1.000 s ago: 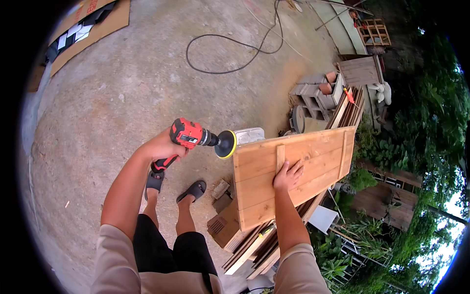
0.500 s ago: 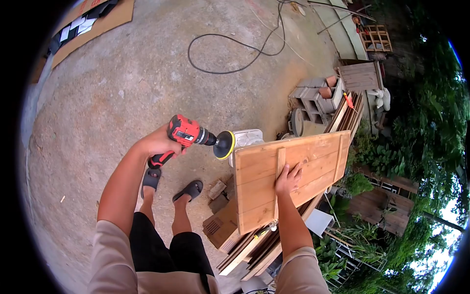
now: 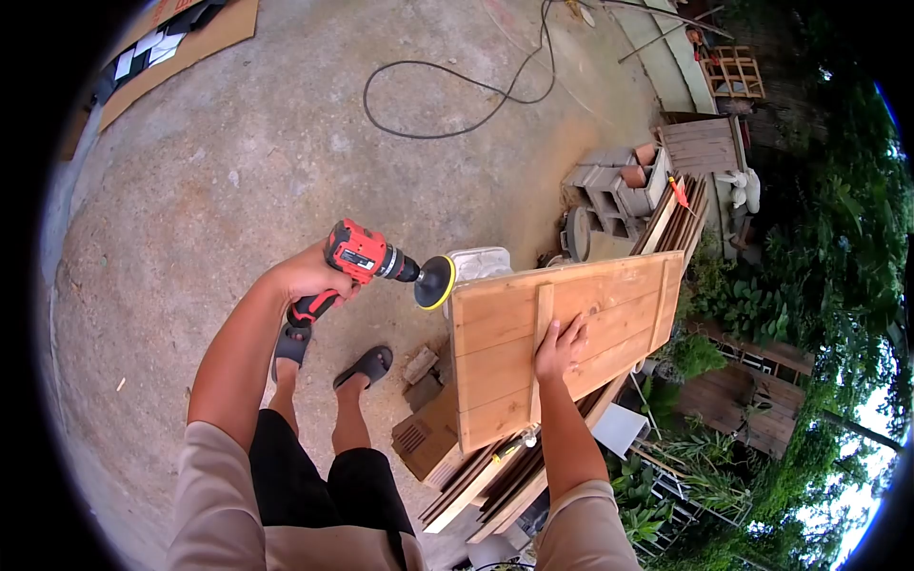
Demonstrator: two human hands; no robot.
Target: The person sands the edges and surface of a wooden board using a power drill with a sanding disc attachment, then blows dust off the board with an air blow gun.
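My left hand (image 3: 319, 273) is wrapped around a red and black cordless drill (image 3: 357, 252). A round black sanding pad (image 3: 435, 282) with a yellow rim is fitted in its chuck. The pad is at the upper left end of a wooden panel (image 3: 495, 352); whether they touch I cannot tell. The panel is made of light boards with two cross battens and stands tilted. My right hand (image 3: 560, 350) lies on the panel's face near one batten, fingers extended. Behind the panel's corner, a pale plastic seat or lid (image 3: 481, 261) is partly hidden.
Stacked planks (image 3: 476, 495) and a cardboard box (image 3: 426, 436) lie below the panel. Concrete blocks (image 3: 609, 195) stand beyond it. A black cable (image 3: 409, 136) loops across the concrete floor. Cardboard (image 3: 214, 43) lies at the upper left, and plants (image 3: 752, 300) grow at the right.
Both hands keep their places on the drill and panel. The view has shifted very slightly; little else differs.
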